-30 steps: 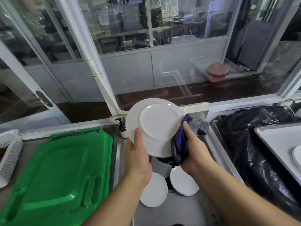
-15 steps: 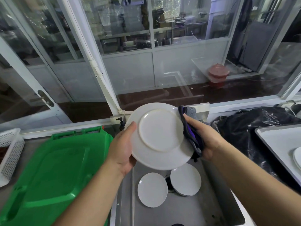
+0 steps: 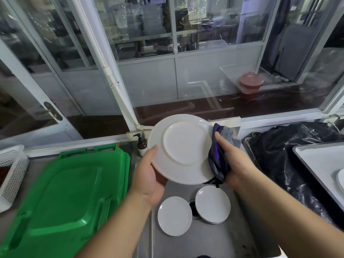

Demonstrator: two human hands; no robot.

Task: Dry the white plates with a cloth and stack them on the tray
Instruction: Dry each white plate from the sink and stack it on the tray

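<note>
- The left hand (image 3: 149,175) grips the lower left rim of the white plate (image 3: 183,148), thumb on its underside.
- The plate is held tilted above the sink (image 3: 214,239), underside toward the camera.
- The right hand (image 3: 235,161) clamps the dark cloth (image 3: 218,161) over the plate's right rim.
- Further plates (image 3: 212,203) lie in the sink below.
- The tray (image 3: 320,162) sits at right, well apart, bearing one plate at the frame edge.

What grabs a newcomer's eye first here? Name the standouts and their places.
The white plate held up at centre, underside toward the camera: the left hand grips its lower left rim while the right hand presses a dark purple-edged cloth to its right rim. Left of it lies a bright green lid. Below, more white plates lie in the steel sink.
</note>
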